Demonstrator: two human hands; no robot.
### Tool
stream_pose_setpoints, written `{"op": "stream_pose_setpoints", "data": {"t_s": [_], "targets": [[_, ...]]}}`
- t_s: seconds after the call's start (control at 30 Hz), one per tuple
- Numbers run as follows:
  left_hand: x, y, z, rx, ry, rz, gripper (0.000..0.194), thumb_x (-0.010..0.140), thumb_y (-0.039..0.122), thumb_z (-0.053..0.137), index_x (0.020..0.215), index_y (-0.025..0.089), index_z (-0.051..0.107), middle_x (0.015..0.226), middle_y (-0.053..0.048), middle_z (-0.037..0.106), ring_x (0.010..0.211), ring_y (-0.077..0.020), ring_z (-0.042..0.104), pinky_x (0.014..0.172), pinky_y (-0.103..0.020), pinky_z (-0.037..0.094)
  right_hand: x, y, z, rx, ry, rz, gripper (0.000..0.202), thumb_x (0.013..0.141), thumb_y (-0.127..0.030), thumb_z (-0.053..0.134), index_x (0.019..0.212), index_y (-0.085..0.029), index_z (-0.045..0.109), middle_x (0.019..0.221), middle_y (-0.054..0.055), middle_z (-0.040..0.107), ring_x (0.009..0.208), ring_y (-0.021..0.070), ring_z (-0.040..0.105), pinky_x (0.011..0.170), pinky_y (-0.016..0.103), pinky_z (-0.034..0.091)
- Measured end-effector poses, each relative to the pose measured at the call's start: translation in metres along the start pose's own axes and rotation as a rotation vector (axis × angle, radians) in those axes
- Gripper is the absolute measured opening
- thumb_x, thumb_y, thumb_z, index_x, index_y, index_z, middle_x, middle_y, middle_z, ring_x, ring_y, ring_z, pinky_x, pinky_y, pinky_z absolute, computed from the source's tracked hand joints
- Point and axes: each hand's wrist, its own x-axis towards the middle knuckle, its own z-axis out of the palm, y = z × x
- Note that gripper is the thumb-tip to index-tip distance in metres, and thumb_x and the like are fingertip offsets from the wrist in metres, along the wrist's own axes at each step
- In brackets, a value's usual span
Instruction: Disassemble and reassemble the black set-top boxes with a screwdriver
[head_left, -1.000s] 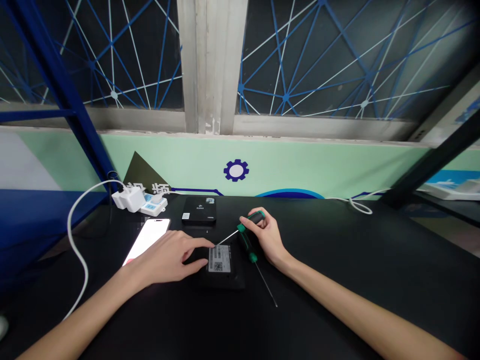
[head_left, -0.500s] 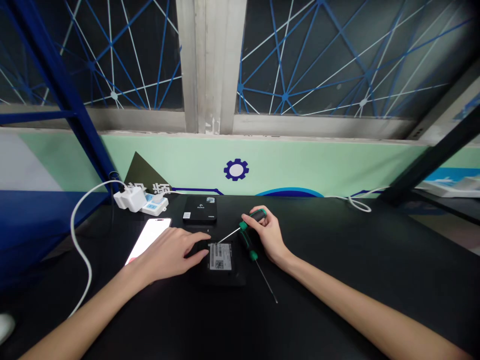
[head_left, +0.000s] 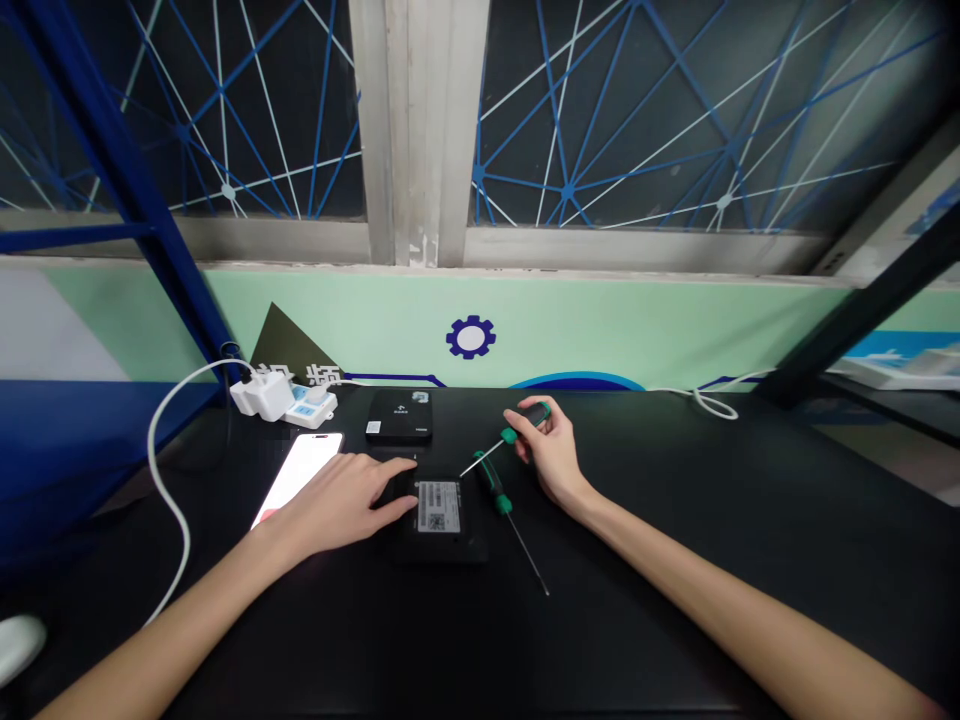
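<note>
black table (head_left: 675, 560): phone (head_left: 300, 470), second screwdriver (head_left: 504, 508) flank labelled box (head_left: 439, 520).

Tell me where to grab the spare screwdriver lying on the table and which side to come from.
Take the lying screwdriver by its black and green handle, the thick end nearest the right hand, probably from above and the right. The thin shaft points toward the person; the black box under the left hand crowds its left side.

A single head-worn camera looks forward and slightly down from close above the black tabletop (head_left: 675, 520). Both forearms enter from the bottom corners of the frame; a wall and window (head_left: 225, 110) fill the upper half.
</note>
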Motion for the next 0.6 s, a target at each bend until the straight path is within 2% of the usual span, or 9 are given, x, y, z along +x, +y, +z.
{"op": "stream_pose_setpoints", "data": {"t_s": [0.43,0.6], "targets": [[0.0008,-0.0012,0.0002,-0.009,-0.01,-0.003,0.051,0.099,0.051,0.043,0.137,0.022,0.06,0.056,0.005,0.053,0.051,-0.0164,0.055,0.052,-0.025,0.032,0.0032,0.0022,-0.0017,-0.012,-0.023,0.007,0.04,0.072,-0.046,0.079,0.089,-0.024,0.051,0.039,-0.012,0.048,0.031,0.009,0.039,0.036,0.02,0.027],[0.0,-0.0026,0.0012,-0.01,-0.003,-0.001,0.052,0.099,0.053,0.042,0.136,0.022,0.06,0.058,0.004,0.055,0.053,-0.0171,0.057,0.052,-0.026,0.033,0.0033,0.0,-0.0023,-0.092,-0.021,-0.026,0.042,0.071,-0.047,0.08,0.09,-0.024,0.05,0.039,-0.011,0.049,0.032,0.0109,0.043,0.035,0.02,0.031]]}}
